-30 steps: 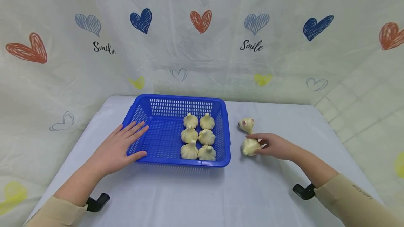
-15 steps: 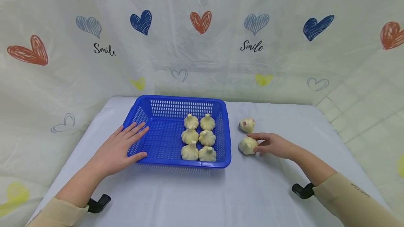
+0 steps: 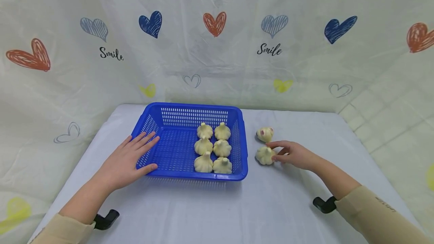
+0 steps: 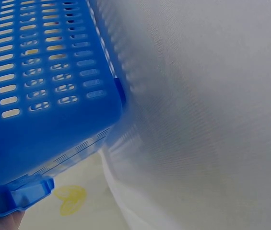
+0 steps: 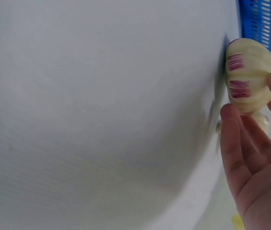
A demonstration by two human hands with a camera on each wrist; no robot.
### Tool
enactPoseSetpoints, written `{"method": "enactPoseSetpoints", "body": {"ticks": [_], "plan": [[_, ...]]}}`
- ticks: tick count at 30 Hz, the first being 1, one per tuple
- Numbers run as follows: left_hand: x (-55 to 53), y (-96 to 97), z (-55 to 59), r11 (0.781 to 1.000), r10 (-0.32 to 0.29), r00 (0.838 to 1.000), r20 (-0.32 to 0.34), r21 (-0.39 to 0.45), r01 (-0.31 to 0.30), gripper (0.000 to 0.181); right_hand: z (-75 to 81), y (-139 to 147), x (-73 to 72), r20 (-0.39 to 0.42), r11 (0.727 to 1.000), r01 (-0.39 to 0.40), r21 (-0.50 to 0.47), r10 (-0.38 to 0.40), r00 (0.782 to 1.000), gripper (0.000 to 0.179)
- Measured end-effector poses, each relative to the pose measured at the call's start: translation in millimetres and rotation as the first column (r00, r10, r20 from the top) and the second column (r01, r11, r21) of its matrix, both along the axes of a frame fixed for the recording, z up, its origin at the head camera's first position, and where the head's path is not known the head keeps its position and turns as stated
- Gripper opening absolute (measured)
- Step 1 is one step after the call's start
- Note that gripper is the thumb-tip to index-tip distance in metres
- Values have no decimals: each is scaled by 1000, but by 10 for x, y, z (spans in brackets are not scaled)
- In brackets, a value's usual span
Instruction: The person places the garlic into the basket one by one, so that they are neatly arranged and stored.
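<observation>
My left hand (image 3: 123, 159) lies with spread, straight fingers over the left rim of a blue slotted plastic basket (image 3: 162, 173). Several pale garlic bulbs (image 3: 203, 163) stand stem up in two columns in the basket's right half. To the right of it, my right hand (image 3: 295, 155) holds a garlic bulb (image 3: 264, 156) between thumb and fingers, the bulb upright at table level. The right wrist view shows purple streaks on this garlic bulb (image 5: 241, 79), with the thumb on its far side. Just behind lies another garlic bulb (image 3: 265, 134), tilted, with reddish marks.
A white cloth covers the table (image 3: 203, 214). Behind it hangs a pale curtain (image 3: 237, 70) printed with hearts and "Smile". The basket's outer wall (image 4: 44, 110) fills the upper left of the left wrist view. Black camera mounts (image 3: 325, 204) sit at both wrists.
The garlic bulb in my right hand has turned stem up and shifted slightly left. The right fingers have loosened a little around it. My left hand stays on the basket.
</observation>
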State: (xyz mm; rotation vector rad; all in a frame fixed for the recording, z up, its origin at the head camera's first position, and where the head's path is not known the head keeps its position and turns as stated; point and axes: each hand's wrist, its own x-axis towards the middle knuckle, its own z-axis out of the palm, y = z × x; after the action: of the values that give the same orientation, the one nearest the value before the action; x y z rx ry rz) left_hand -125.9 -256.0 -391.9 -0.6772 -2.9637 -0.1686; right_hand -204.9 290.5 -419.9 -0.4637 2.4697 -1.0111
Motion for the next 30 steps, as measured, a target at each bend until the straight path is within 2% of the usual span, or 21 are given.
{"method": "enactPoseSetpoints", "body": {"ticks": [9,19,24,30], "plan": [[-8,-14,-20,1000,-4,1000,-4,-4,4,83,7,21,38,-163,998,-27,61,37,986,50],[-10,-15,-8,1000,-7,1000,6,-8,7,83,120,-31,122,-346,992,-45,119,83,935,44],[2,-2,8,1000,-7,1000,0,-1,7,82,138,-88,161,-437,986,-42,164,111,893,40],[9,7,22,1000,-9,1000,-4,-1,9,82,116,-143,193,-549,976,-1,220,125,827,35]]}}
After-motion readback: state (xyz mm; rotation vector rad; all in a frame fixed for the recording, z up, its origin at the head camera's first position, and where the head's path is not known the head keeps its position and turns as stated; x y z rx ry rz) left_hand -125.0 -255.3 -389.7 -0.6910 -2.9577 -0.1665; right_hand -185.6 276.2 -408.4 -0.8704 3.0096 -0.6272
